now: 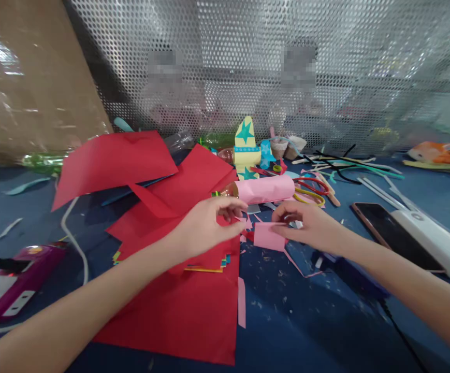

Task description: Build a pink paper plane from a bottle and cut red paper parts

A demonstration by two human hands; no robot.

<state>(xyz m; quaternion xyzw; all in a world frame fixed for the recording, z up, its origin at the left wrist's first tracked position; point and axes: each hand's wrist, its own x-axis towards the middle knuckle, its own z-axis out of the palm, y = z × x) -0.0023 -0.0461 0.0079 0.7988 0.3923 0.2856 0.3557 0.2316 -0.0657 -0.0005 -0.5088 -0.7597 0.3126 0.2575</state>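
Right hand (309, 224): pinching the pink card (268, 237) by its edge;
Left hand (208, 220): thumb and fingers parted, just beside the card;
Pink card: between the hands, nearer than the pink-wrapped bottle (265, 189).

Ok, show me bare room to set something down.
The dark blue tabletop close to the wearer is bare from the narrow pink paper strip across to the thin black cable. Another patch lies between the orange toy and the white rectangular device. It's crowded around the pink paper-wrapped bottle and the pink paper rectangle in the right hand.
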